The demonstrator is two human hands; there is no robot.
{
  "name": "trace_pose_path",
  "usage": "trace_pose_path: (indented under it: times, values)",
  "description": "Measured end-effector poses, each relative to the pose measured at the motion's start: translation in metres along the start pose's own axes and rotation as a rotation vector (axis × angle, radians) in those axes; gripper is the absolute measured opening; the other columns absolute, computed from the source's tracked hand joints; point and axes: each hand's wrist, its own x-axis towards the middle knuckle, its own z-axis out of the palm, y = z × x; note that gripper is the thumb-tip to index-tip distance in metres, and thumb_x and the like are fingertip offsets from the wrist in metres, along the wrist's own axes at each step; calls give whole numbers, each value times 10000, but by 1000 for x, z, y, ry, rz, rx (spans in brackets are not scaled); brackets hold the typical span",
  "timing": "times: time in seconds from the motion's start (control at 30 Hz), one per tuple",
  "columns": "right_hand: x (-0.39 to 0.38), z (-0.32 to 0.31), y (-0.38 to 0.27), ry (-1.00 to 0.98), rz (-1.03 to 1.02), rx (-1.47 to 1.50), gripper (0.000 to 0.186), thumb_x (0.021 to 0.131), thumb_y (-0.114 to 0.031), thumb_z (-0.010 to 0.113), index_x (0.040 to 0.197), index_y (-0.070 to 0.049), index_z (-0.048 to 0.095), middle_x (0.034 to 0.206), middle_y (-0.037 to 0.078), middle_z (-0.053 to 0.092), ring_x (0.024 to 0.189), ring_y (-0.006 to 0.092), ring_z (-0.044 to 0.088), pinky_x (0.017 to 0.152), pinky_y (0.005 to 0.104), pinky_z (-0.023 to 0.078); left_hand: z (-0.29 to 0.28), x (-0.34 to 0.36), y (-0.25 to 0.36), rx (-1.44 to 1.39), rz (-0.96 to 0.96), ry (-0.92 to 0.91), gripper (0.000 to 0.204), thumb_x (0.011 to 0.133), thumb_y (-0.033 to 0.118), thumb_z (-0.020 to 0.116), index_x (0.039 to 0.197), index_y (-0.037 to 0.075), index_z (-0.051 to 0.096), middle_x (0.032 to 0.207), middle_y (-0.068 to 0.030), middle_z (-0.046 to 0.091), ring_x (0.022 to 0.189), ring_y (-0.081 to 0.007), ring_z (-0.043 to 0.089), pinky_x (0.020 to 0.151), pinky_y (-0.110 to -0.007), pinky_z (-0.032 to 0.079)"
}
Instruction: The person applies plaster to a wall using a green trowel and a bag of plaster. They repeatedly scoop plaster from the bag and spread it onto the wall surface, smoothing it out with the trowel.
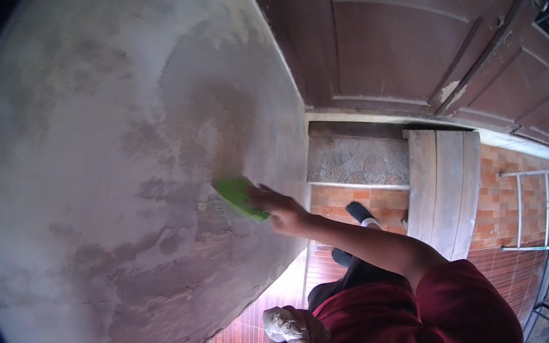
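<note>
My right hand (281, 209) presses a green flat scraper (239, 197) against a grey plastered wall (114, 165), near the wall's right edge. The plaster shows darker damp patches and lighter smeared patches around the scraper. My left hand (301, 334) is low by my waist, closed around a crumpled whitish lump (279, 325) that looks like a bag or rag. My right arm reaches out from a dark red sleeve (442, 288).
A brown panelled wooden door (402, 36) stands right of the wall. Below it lie a patterned step (356, 161), wooden planks (442, 184) and orange floor tiles (501, 204). A white metal frame (542, 205) sits at the far right. My dark shoes (361, 213) show on the tiles.
</note>
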Motion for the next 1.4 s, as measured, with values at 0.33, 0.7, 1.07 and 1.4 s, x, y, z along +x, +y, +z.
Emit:
trace_pose_path:
  times: [0.33, 0.7, 1.07, 1.4]
  values:
    - [80, -69, 8, 721, 476, 359, 193, 933, -83, 571, 1103, 8, 575, 952, 62, 635, 910, 109, 566, 795, 256, 450, -5, -20, 5, 65, -120, 21, 289, 697, 14, 739, 912, 4, 546, 695, -136, 547, 592, -263, 541, 525, -403, 427]
    - [84, -2, 8, -57, -212, -247, 703, 669, 162, 568, 1331, -62, 484, 1423, 148, 435, 1335, 310, 395, 1107, 411, 357, -9, -25, -2, 95, -78, -40, 258, 689, 4, 751, 869, 2, 567, 678, -116, 572, 609, -272, 569, 541, -414, 445]
    - [84, -48, 27, 144, -50, -188, 766, 644, 203, 507, 1359, -69, 468, 1461, 161, 374, 1347, 319, 366, 1124, 387, 333, -3, -12, -6, 124, 46, 18, 307, 697, 44, 772, 895, 11, 540, 676, -113, 548, 568, -261, 556, 491, -403, 454]
    - [-9, -17, -60, -152, 125, 70, 489, 831, 76, 547, 1305, -35, 508, 1310, 189, 536, 1197, 277, 549, 958, 334, 475, 18, 2, 13, 196, -120, 291, 355, 687, -4, 767, 933, -15, 510, 622, -160, 574, 509, -255, 593, 445, -359, 495]
